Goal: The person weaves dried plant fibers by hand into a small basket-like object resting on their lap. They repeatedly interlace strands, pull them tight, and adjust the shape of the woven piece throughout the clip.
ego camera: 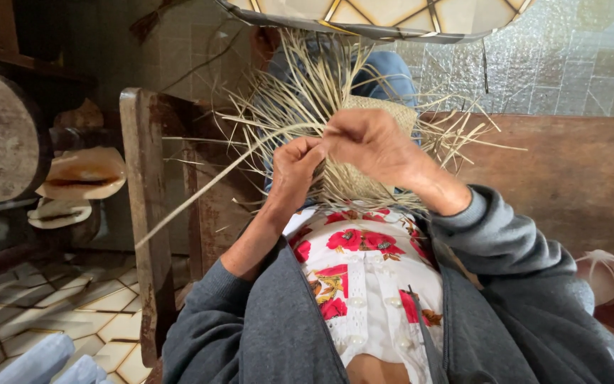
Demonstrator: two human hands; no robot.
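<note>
Both hands, left hand point(294, 171) and right hand point(372, 146), pinch thin, springy strands of the light, pale half-woven straw piece point(364, 181); best gripped near the woven edge.

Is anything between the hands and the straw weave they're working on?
Nothing visible. The left hand and right hand are both already on the straw weave, fingers pinching its strands. Loose straw ends fan out around the hands but block nothing.

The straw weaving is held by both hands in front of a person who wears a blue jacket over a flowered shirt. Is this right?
Not quite. The jacket is grey, not blue, as the head view shows. The rest holds: the left hand and right hand both grip the straw weaving, above the flowered shirt.
</note>
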